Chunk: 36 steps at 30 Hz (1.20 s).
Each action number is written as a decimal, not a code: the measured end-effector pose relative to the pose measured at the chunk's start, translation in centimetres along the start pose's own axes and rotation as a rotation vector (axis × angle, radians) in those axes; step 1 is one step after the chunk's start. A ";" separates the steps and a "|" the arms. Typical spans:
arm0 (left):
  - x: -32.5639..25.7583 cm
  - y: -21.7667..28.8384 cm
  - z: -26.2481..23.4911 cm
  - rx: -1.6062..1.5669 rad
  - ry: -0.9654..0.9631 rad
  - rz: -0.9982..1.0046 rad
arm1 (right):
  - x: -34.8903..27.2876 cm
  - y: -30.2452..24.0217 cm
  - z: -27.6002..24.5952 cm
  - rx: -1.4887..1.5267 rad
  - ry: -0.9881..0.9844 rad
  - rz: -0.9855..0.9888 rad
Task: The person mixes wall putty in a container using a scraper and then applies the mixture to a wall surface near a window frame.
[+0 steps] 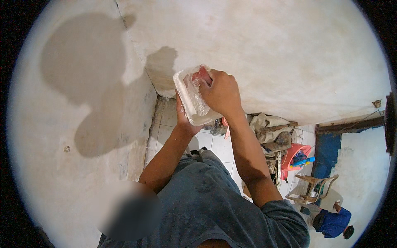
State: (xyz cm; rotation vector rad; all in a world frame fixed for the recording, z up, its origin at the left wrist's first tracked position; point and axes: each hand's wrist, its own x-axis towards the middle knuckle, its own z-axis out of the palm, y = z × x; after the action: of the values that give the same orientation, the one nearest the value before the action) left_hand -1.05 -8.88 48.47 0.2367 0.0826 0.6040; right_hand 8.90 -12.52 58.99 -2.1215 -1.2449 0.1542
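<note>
In front of my chest, close to the wall, my left hand is closed around the underside and near end of a white rectangular tub. Most of those fingers are hidden behind it. White paste clings to the tub's rim and inside walls. My right hand reaches over the tub's opening, its fingers closed on a flat red scraper with whitish smears. The scraper's lower part is hard to make out against the paste.
Pale walls meet in a corner ahead and to the left. Below lie white floor tiles. Right of me are a bundled cloth, a red-pink basin and a wooden stool. Another person in blue works at the far right.
</note>
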 end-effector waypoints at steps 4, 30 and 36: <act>0.4 0.2 -0.5 -0.069 0.053 -0.065 | -0.2 -0.4 0.1 0.048 0.001 -0.001; 0.1 0.3 -1.2 -0.086 -0.012 -0.022 | -0.5 -1.3 -0.2 0.013 0.020 0.057; 0.2 0.1 0.0 -0.101 -0.012 -0.002 | -0.7 -0.7 1.7 -0.076 0.017 0.013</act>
State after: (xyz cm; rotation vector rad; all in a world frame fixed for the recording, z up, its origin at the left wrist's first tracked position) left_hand -0.91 -8.65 48.49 0.1424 0.0406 0.6031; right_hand 7.26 -12.06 57.98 -2.1919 -1.2458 0.0956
